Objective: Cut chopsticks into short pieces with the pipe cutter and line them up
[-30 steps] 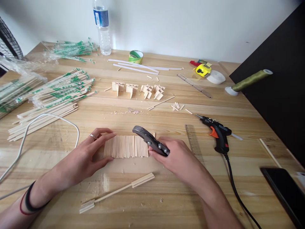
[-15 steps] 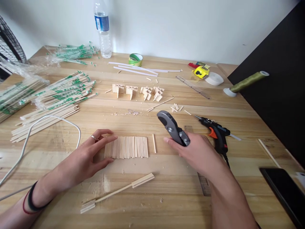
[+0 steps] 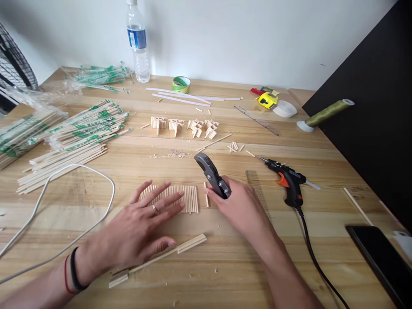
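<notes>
My left hand is spread flat, its fingers over a row of short wooden sticks lying side by side. Whether the fingertips touch the sticks is unclear. In my right hand is a grey hand cutter, pointing up and left. One short stick lies just right of the row, by my right fingertips. Nearer to me rests a long thin stick with flat pieces at its ends, partly behind my left hand.
A glue gun with a black cable lies at right, near a phone. Small stick structures stand behind the row. Bagged sticks and a white cable are at left; a bottle stands behind.
My left hand has moved right and opened flat over the row. My right hand has shifted left with the cutter, close to the single stick. The view has shifted slightly.
</notes>
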`<move>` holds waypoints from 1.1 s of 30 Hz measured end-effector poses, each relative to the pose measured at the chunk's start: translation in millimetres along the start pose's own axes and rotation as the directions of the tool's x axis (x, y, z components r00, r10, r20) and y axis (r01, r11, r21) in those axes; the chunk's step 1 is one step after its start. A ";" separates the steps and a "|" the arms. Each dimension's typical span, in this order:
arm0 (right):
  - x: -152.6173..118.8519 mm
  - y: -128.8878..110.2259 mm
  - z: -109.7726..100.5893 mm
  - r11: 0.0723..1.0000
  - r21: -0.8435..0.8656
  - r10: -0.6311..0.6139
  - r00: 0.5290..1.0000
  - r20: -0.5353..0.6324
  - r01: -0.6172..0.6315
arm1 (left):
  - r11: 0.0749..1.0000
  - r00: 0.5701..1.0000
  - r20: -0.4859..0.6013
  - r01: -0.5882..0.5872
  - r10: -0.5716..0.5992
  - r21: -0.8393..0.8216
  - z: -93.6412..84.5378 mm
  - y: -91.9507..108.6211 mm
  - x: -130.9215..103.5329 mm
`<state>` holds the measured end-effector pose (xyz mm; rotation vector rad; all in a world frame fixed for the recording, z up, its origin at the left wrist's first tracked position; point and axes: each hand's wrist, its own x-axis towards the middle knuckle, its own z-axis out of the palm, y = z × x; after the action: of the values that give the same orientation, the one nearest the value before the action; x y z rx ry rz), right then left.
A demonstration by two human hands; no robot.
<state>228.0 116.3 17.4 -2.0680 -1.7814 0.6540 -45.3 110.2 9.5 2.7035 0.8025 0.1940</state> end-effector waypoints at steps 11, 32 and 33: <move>-10.0 -6.2 1.9 0.998 0.025 -0.057 0.995 0.076 0.055 | 1.000 0.999 0.044 0.003 -0.003 0.002 6.2 0.7 2.5; -7.0 -2.4 -0.9 0.961 0.255 -0.149 0.979 0.140 0.110 | 1.000 0.999 0.052 0.011 -0.009 -0.027 8.5 -0.1 3.5; -7.1 -2.4 -0.8 0.961 0.259 -0.139 0.981 0.137 0.100 | 1.000 0.999 0.054 0.011 -0.009 -0.025 8.5 -0.2 3.4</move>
<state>225.6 109.8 20.2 -1.7697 -1.7833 0.9719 -40.7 110.0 1.6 2.6685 0.7925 0.1280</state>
